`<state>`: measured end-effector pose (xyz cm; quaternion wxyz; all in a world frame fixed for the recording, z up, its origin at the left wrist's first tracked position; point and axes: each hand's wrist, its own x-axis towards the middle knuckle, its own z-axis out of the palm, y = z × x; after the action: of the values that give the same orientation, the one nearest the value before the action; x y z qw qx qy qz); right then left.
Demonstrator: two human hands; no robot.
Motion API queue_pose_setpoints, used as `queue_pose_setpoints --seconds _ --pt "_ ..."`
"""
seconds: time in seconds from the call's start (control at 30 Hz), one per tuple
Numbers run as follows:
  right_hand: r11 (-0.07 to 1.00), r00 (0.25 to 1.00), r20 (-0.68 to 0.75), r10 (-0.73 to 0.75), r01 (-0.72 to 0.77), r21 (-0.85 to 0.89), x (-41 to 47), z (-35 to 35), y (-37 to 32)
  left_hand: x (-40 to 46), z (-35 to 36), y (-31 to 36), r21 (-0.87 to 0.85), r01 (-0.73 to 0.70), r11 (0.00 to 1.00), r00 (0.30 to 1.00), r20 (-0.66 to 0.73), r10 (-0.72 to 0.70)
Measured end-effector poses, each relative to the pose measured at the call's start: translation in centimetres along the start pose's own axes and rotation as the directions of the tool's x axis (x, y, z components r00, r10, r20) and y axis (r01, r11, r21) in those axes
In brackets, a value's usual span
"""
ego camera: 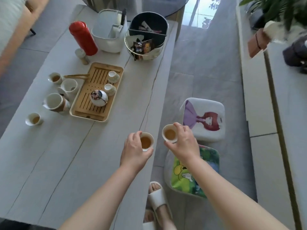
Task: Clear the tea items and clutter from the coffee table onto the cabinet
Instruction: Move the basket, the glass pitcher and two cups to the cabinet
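**2 full cups in hand, plenty still on the table**

Going left to right: 2 cups with tea, point(34, 119) and point(55, 78), a pitcher point(55, 102) and an empty cup point(69, 85) are all sitting on the table point(49, 155) beside the bamboo tray point(97, 92), which has the teapot point(99, 97) on it. Behind that is a red flask point(83, 38).

Left hand point(134, 151) has its fingers curled tight round a full cup point(146, 141) near the table's right edge. Right hand point(182, 141) pinches another full cup point(169, 133) by the rim, out past the edge, above the floor. The cabinet point(290, 105) is off to the right.

Risk as I see it: both cups are near brimming, so any tilt while turning means tea on the floor. The stools point(202, 118) are right in the path, easy to trip over in slippers.
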<state>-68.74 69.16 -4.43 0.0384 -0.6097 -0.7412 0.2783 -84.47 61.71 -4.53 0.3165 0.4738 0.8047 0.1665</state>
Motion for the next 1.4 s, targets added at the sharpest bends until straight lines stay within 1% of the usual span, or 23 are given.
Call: queue_pose_setpoints --seconds 0.13,0.27,0.43,0.6,0.77,0.93,1.07,1.23,1.4 --pt "0.995 0.994 -0.069 0.088 -0.084 0.055 -5.3 -2.6 2.8 -3.5 0.8 3.0 -0.032 -0.068 0.997 0.997 0.026 0.069" --pt "0.968 0.966 -0.108 0.236 -0.225 0.108 -10.7 -4.6 6.5 -6.8 2.7 6.5 -0.004 -0.14 0.99 0.987 0.072 0.14" --pt "0.888 0.887 -0.148 0.437 -0.4 0.227 -17.5 -6.9 12.4 -10.7 6.6 11.4 0.021 -0.26 0.965 0.949 0.188 0.252" --pt "0.791 0.779 -0.186 0.599 -0.539 0.291 -24.0 -8.8 18.9 -14.7 11.8 16.1 0.034 -0.372 0.928 0.891 0.294 0.346" --pt "0.694 0.683 -0.177 0.709 -0.628 0.353 -30.3 -9.6 26.1 -19.2 18.2 20.3 0.072 -0.47 0.88 0.824 0.394 0.408" --pt "0.605 0.584 -0.191 0.789 -0.685 0.406 -36.8 -10.3 33.8 -24.3 25.0 24.8 0.103 -0.531 0.841 0.76 0.496 0.42" --pt "0.533 0.508 -0.183 0.842 -0.726 0.435 -42.1 -10.4 39.3 -28.2 30.4 27.9 0.135 -0.599 0.789 0.697 0.573 0.431" --pt "0.416 0.397 -0.145 0.906 -0.776 0.474 -47.4 -9.5 44.9 -32.6 36.7 31.0 0.128 -0.701 0.701 0.586 0.664 0.465" --pt "0.287 0.299 -0.063 0.952 -0.804 0.52 -50.1 -7.3 49.2 -35.8 42.4 33.0 0.117 -0.789 0.603 0.494 0.704 0.51"
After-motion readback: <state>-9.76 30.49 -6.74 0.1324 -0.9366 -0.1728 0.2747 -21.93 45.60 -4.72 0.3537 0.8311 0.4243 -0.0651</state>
